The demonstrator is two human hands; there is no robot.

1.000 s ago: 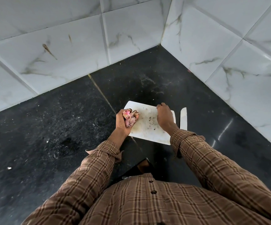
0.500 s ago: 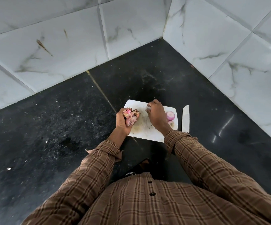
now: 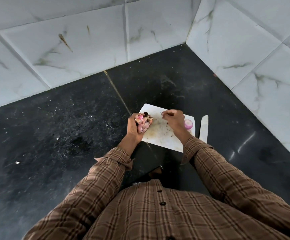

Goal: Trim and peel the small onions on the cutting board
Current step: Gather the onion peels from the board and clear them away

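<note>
- One peeled onion (image 3: 188, 124) rests at the cutting board's (image 3: 159, 135) right edge; knife (image 3: 203, 128) beside the board.
- Left hand (image 3: 135, 126) clenches a wad of peels (image 3: 143, 123).
- Right hand (image 3: 172, 119) pinches scraps off the board; the task looks nearly finished.

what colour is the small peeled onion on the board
Pinkish purple peeled onion, clearest in the head view.

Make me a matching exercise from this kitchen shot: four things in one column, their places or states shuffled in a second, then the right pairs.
Things:
1. onion peels
2. peeled onion
3. knife
4. cutting board

Places or states:
A. on the black counter, right of the board
B. bunched in the left hand
C. white, speckled with scraps
D. on the board, right of the right hand

Pairs: 1-B, 2-D, 3-A, 4-C
</note>
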